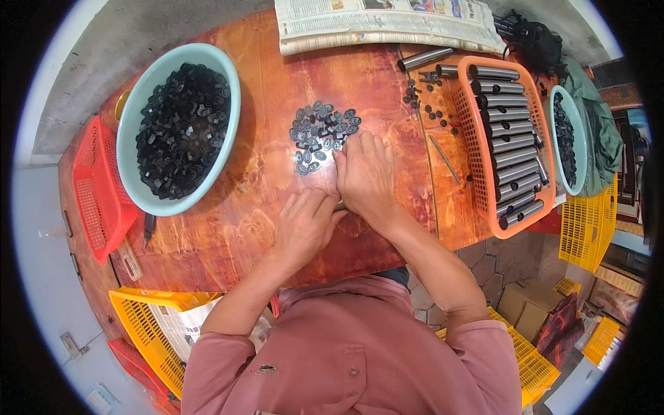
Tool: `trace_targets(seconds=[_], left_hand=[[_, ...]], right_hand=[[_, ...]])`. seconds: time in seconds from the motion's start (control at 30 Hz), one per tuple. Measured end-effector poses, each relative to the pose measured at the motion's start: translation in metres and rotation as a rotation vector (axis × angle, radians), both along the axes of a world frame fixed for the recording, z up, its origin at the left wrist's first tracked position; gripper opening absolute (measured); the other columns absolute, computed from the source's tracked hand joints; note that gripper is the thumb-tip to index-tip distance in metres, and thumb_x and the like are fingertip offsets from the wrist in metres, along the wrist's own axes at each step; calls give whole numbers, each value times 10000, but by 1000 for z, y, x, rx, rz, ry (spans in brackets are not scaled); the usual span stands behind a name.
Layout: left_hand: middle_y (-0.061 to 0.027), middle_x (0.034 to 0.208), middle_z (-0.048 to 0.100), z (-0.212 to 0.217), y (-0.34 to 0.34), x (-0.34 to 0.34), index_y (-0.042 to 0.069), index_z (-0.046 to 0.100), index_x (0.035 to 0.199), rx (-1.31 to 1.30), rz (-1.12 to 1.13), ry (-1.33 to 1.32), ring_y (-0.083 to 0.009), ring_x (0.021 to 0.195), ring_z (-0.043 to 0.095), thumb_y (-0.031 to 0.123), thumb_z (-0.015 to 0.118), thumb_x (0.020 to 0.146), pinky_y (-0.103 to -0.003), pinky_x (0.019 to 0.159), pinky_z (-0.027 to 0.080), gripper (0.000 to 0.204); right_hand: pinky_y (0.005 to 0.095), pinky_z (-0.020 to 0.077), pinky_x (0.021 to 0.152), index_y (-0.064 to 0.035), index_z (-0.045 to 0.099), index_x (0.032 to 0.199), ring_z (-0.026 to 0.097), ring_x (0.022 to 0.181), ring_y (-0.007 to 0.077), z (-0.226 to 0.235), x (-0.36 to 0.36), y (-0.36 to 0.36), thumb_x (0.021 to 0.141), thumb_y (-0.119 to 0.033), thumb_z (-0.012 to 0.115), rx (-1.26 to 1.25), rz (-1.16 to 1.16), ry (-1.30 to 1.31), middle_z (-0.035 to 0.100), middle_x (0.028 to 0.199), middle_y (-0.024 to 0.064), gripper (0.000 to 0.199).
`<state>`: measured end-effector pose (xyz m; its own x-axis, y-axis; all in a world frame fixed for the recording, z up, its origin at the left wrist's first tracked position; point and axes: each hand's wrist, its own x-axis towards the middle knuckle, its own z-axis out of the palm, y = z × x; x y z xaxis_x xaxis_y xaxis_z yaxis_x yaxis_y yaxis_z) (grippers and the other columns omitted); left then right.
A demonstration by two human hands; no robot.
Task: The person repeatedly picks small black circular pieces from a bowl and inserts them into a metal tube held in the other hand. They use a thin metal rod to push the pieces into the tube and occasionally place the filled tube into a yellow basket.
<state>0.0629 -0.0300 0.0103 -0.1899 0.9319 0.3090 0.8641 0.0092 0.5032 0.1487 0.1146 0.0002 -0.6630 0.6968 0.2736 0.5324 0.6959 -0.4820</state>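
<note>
My left hand [304, 220] is low over the red-brown wooden table [270, 76], its fingers bent and the thumb toward my right hand. My right hand [369, 174] lies palm down just ahead of it, fingers curled, next to a loose pile of small black oval parts [325, 128]. A sliver of grey metal [340, 206] shows between the two hands. Most of that metal piece is covered, so its kind and which hand grips it are unclear. Both hands are closed, and their fingertips are largely hidden.
On the left stand a pale green basin [126, 149] of black parts and a red basket [97, 194]. An orange basket [476, 138] of metal tubes is at right, with a thin rod [445, 159] beside it. Newspaper [387, 24] covers the far edge; another basin [582, 145] stands far right.
</note>
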Motion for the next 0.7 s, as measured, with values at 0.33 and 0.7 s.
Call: trace_targets(seconds=[0.33,0.7], left_hand=[[-126,925,628,9,4,0,8,713,1066,0,64,-76,-345,857,626,153,825,840,-440,773,499,291],[-144,928,613,9,3,4,3,706,1076,-47,84,-132,-358,867,617,104,826,821,-445,764,498,299]], right_hand=[[499,437,842,-9,625,996,576,978,383,-2,-6,7,934,-199,676,-21,2,18,596,1002,182,206],[507,442,840,-4,647,985,598,984,387,-3,-8,9,927,-191,659,-11,19,-70,624,1020,197,196]])
